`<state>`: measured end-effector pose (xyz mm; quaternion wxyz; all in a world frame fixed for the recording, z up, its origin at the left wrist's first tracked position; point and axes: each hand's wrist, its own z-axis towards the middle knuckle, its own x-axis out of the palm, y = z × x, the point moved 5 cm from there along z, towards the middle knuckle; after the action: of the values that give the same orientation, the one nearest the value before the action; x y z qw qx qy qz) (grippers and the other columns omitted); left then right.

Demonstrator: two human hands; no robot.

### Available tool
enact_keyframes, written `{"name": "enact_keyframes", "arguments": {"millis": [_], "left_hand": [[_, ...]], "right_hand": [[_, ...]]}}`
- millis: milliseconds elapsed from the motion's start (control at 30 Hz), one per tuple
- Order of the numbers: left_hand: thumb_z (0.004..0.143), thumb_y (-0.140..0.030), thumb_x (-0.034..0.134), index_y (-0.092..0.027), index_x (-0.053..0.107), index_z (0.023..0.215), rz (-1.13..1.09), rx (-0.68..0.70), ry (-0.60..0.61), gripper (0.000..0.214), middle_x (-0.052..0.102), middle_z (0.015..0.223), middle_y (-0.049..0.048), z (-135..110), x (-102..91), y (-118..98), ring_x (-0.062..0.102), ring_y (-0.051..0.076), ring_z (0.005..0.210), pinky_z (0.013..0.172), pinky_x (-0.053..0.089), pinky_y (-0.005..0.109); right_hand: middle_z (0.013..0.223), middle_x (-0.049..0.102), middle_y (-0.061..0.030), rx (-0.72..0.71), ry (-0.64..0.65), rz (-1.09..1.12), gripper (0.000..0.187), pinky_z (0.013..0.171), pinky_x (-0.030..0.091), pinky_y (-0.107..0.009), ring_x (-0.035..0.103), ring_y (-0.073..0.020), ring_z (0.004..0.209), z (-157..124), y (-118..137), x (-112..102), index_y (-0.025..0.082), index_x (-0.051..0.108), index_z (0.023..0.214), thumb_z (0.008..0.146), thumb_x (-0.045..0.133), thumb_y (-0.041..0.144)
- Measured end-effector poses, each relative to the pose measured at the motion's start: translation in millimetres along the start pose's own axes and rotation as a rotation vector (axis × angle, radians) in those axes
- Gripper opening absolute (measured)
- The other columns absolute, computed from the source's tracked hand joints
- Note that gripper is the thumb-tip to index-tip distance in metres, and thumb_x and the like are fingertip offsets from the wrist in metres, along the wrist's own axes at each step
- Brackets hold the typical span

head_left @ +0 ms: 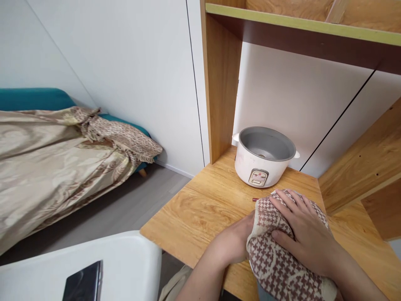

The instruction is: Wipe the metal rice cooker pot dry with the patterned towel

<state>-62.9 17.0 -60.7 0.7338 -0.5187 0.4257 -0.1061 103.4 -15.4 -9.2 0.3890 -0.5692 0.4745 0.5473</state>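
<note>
A brown-and-cream houndstooth cloth (275, 259) is draped over an object at the lower right. Only a small grey-blue part of that object shows beneath the cloth's lower edge, so its kind is hidden. My right hand (300, 234) lies flat on top of the cloth, fingers stretched out and slightly apart. At the cloth's left side is my left hand (242, 238), its fingers hidden behind the fabric. Just beyond both hands, a white rice cooker (244, 165) stands upright on the wooden desk (181, 209), lidless, with its grey inside visible.
A wooden shelf (300, 23) overhangs the desk, with a side panel (222, 92) left of the cooker. A small red item (255, 200) lies near the cloth. At the lower left, a phone (83, 282) rests on a white surface (131, 255). Beyond is a fabric-covered sofa (56, 167).
</note>
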Motion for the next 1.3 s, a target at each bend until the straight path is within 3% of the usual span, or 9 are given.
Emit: {"name": "enact_keyframes", "arguments": {"millis": [200,500,800,933,1100,1300], "left_hand": [[0.082,-0.043,0.070,-0.026,0.051,0.149,0.014,0.066,0.019,0.072,0.054,0.152,0.0107,3,3.2,1,0.049,0.031,0.141,0.120,0.037,0.046],[0.083,-0.047,0.068,-0.029,0.052,0.148,-0.007,0.065,0.011,0.069,0.049,0.156,0.0077,-3,-0.7,-5,0.049,0.030,0.141,0.121,0.035,0.044],[0.089,-0.047,0.063,-0.028,0.047,0.151,0.010,0.000,0.020,0.067,0.047,0.158,0.0101,1,-0.2,-3,0.049,0.029,0.142,0.120,0.038,0.044],[0.088,-0.048,0.064,-0.028,0.050,0.149,0.019,0.016,0.009,0.066,0.041,0.162,0.0089,0,-0.4,-3,0.047,0.029,0.143,0.122,0.036,0.045],[0.081,-0.045,0.072,-0.031,0.054,0.146,-0.006,0.056,0.018,0.070,0.054,0.152,0.0072,0,-1.4,-8,0.050,0.031,0.140,0.120,0.038,0.046],[0.080,-0.044,0.072,-0.030,0.052,0.148,0.005,0.038,0.009,0.072,0.049,0.157,0.0082,0,-0.8,-3,0.050,0.032,0.139,0.120,0.037,0.047]], "right_hand": [[0.171,0.015,-0.0002,0.152,-0.031,-0.016,0.076,0.126,0.015,-0.062,0.012,-0.0316,0.157,1,-8,4,0.037,0.019,0.162,0.097,0.019,0.075],[0.171,0.008,0.0035,-0.114,0.029,0.031,0.075,0.121,0.014,-0.075,0.001,-0.0396,0.157,-6,6,-4,0.045,0.011,0.161,0.096,0.032,0.074],[0.171,0.014,0.0027,0.082,-0.030,0.001,0.074,0.126,0.014,-0.064,0.010,-0.0346,0.157,0,-4,1,0.038,0.019,0.162,0.097,0.024,0.074],[0.171,0.009,0.0041,-0.004,0.028,0.026,0.074,0.124,0.012,-0.070,0.004,-0.0370,0.157,-2,-1,-2,0.043,0.013,0.162,0.096,0.027,0.075],[0.171,0.005,0.0034,-0.150,0.081,0.058,0.080,0.119,0.010,-0.078,0.000,-0.0429,0.156,-6,7,-8,0.047,0.011,0.161,0.092,0.041,0.076],[0.171,0.007,0.0048,-0.097,0.076,0.050,0.074,0.120,0.009,-0.077,-0.001,-0.0416,0.156,-4,6,-6,0.048,0.014,0.160,0.095,0.040,0.070]]}}
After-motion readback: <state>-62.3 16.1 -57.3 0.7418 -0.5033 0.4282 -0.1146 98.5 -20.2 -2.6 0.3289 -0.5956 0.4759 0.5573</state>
